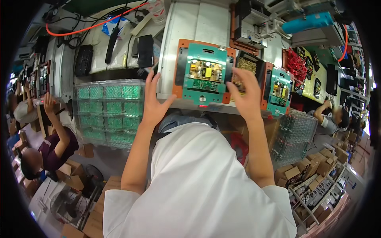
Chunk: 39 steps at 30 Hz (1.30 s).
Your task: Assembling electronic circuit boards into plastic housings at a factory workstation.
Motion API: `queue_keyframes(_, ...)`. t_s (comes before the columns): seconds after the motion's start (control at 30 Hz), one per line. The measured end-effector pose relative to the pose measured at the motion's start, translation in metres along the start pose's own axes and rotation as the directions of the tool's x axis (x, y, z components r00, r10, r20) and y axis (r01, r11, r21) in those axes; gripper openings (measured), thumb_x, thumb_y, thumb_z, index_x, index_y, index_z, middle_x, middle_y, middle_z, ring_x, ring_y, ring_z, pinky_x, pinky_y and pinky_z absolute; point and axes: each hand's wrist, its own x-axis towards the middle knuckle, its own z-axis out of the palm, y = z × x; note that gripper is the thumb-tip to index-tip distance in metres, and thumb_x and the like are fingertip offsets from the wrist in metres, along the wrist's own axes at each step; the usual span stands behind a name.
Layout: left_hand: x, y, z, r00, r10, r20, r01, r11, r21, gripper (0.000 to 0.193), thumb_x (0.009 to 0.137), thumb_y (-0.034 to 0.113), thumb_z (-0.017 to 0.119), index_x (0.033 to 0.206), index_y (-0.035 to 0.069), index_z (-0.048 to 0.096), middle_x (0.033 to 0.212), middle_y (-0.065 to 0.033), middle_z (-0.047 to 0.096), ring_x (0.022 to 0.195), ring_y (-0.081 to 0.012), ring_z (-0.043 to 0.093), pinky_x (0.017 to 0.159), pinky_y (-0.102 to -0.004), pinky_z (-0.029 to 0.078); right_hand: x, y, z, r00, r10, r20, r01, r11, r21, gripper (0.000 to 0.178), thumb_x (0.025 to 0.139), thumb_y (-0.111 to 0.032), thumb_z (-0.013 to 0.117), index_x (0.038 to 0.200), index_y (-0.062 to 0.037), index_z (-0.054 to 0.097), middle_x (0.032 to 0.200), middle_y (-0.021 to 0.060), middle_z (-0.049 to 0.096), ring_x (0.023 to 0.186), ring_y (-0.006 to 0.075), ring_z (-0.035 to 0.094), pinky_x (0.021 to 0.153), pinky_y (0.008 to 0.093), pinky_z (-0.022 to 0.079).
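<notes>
One circuit board (pixel 206 72) in a green holder (pixel 217 94), left hand (pixel 152 104) and right hand (pixel 250 97) at its sides

The board lies face up within the green holder, its yellow block and metal parts in plain sight. An orange frame (pixel 230 52) sits around the holder on the metal bench (pixel 174 27). Just left of the holder, the left hand is raised with its fingers spread and its grip loose, the thumb pointing toward the frame's lower corner. Just right of the holder, the right hand curves in, thumb and forefinger parted rather than pinched together. It is slightly blurred, so whether its fingertips touch the frame is hard to tell.

Right of the holder, behind the right hand, is a bin of small brass-coloured parts (pixel 247 64). Farther right come a second green holder (pixel 276 108) with its own board, then a pile of red parts (pixel 297 65). Left of the holder, beyond the left hand, clear plastic trays (pixel 109 84) carry rows of small green boards (pixel 113 106). A black phone (pixel 145 51) lies to the holder's upper left. Well off to its left, a person in a dark shirt (pixel 65 144) raises an arm.
</notes>
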Motion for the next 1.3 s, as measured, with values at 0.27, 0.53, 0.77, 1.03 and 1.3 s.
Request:
queue_keyframes(0.27, -0.017, -0.035, 0.069, 0.989, -0.138, 0.045, 0.143, 0.982, -0.126, 0.067, 0.078, 0.002, 0.075, 0.14, 0.008, 0.051, 0.152, -0.0234, 0.037, 0.141, -0.0378, 0.037, 0.114, -0.0406, 0.034, -0.041, 0.031, -0.032, 0.999, -0.017, 0.033, 0.019, 0.998, -0.061, 0.029, 0.085, -0.001, 0.065, 0.114, -0.0037, 0.066, 0.103, 0.0085, 0.066, 0.079, 0.0156, 0.061, 0.069, 0.0261, 0.048)
queue_keyframes(0.53, -0.012, -0.061, 0.038, 0.984, -0.177, 0.029, 0.177, 0.984, -0.033, 0.062, 0.082, 0.004, 0.073, 0.139, 0.006, 0.051, 0.152, -0.0213, 0.038, 0.137, -0.0365, 0.043, 0.108, -0.0416, 0.04, -0.053, 0.037, -0.017, 0.978, -0.11, 0.178, 0.102, 0.993, 0.056, 0.029, 0.085, -0.002, 0.066, 0.114, -0.0042, 0.064, 0.102, 0.0113, 0.063, 0.083, 0.0199, 0.064, 0.071, 0.0311, 0.052)
queue_keyframes(0.77, -0.149, -0.187, 0.004, 0.882, -0.213, -0.42, 0.462, 0.567, 0.682, 0.064, 0.082, 0.034, 0.077, 0.132, 0.0, 0.054, 0.138, -0.0277, 0.05, 0.132, -0.0421, 0.044, 0.112, -0.0482, 0.034, -0.057, 0.045, -0.021, 0.961, -0.152, 0.231, 0.143, 0.988, 0.053, 0.021, 0.087, -0.003, 0.066, 0.109, -0.003, 0.067, 0.098, 0.0124, 0.067, 0.085, 0.0249, 0.065, 0.072, 0.0304, 0.052)
queue_keyframes(1.03, -0.154, -0.112, -0.051, 0.686, -0.248, -0.684, 0.647, 0.638, 0.417, 0.016, 0.09, 0.02, 0.054, 0.086, 0.009, 0.065, 0.084, -0.0155, 0.064, 0.085, -0.0366, 0.063, 0.067, -0.049, 0.052, -0.075, 0.045, -0.004, 0.884, -0.245, 0.398, 0.268, 0.963, -0.003, 0.016, 0.093, -0.002, 0.061, 0.107, 0.0018, 0.068, 0.095, 0.0113, 0.067, 0.085, 0.0201, 0.064, 0.078, 0.0298, 0.05)
queue_keyframes(1.3, -0.289, 0.012, -0.113, 0.486, -0.133, -0.864, 0.658, 0.706, 0.262, 0.011, 0.082, 0.01, 0.069, 0.091, 0.005, 0.063, 0.097, -0.0069, 0.068, 0.093, -0.0304, 0.067, 0.075, -0.0408, 0.056, -0.071, 0.03, 0.109, 0.716, -0.235, 0.657, 0.148, 0.971, 0.186, 0.017, 0.096, -0.003, 0.058, 0.11, 0.0015, 0.067, 0.093, 0.004, 0.065, 0.081, 0.0102, 0.059, 0.072, 0.0238, 0.049)
